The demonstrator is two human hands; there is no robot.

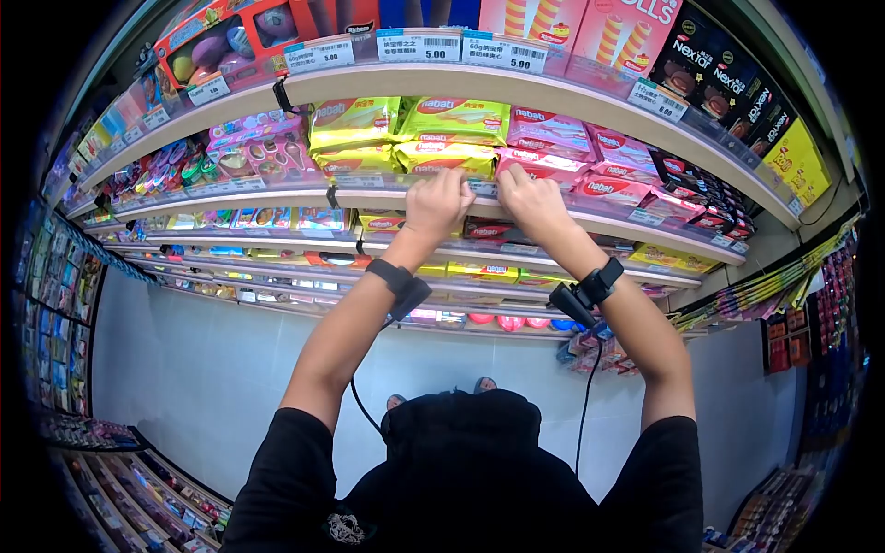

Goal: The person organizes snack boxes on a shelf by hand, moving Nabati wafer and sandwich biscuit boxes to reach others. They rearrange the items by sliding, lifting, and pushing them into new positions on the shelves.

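Both of my hands are at the front edge of a shelf, fingers curled and pinched, with a small price label between them. My left hand closes at the label's left end, in front of yellow nabati wafer packs. At the right end, my right hand is closed the same way, before pink nabati wafer packs. The curled fingers hide the label's ends. Each wrist wears a dark strap with a small black device, from which a cable hangs.
Above, a shelf carries Nextar boxes, egg toys and more price tags. More stocked shelves lie below, over a pale floor. Hanging packets line the right side; another rack stands at left.
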